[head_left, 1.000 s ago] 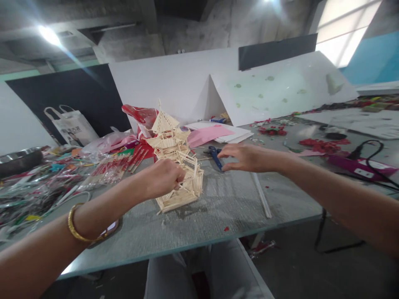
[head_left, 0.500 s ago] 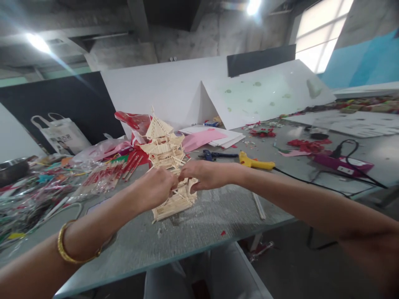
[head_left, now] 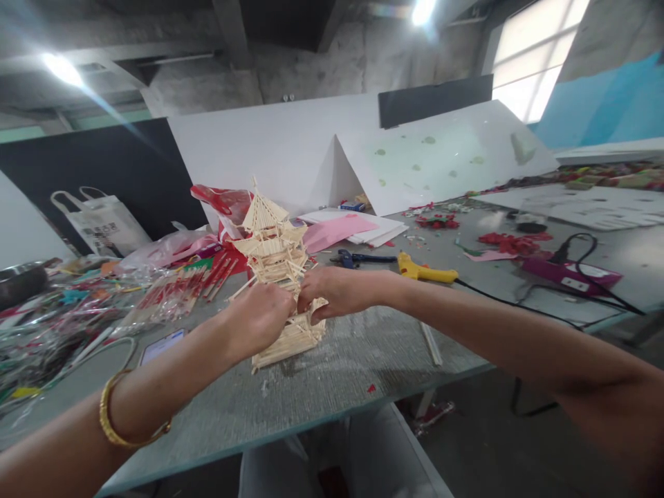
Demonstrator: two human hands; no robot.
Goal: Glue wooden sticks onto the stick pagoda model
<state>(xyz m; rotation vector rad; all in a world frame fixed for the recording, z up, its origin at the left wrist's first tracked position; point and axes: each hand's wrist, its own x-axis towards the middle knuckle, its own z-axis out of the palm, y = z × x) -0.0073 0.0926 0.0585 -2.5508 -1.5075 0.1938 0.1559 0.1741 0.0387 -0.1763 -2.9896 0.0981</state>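
The tower point(head_left: 276, 250), built of pale sticks, stood on the table point(head_left: 357, 360) a little in from the near edge, its pointed roof uppermost. From where I watched, the left hand point(head_left: 267, 311) was at its near side, over the lower tiers, with the fingers curled in; a thin stick showed just beyond the knuckles, but I could not tell whether that hand had hold of it. The right hand point(head_left: 332, 290) reached in from the other side, fingers bent down and narrow against the lower tiers, almost meeting the left. Its fingertips were hidden from me, so I could not tell whether they gripped anything.

Just beyond the right wrist lay the blue pliers point(head_left: 371, 259), with the yellow glue gun point(head_left: 428, 272) beside their handles. Nearer the front edge I saw a clear rod point(head_left: 430, 343) and a red scrap point(head_left: 371, 388). The phone point(head_left: 163, 344) lay beside the left forearm. Behind the tower were pink paper point(head_left: 339, 231) and white sheets point(head_left: 391, 234). Wrapped packets point(head_left: 163, 297) crowded the table's left side, and a purple power strip point(head_left: 570, 275) lay toward its right edge.
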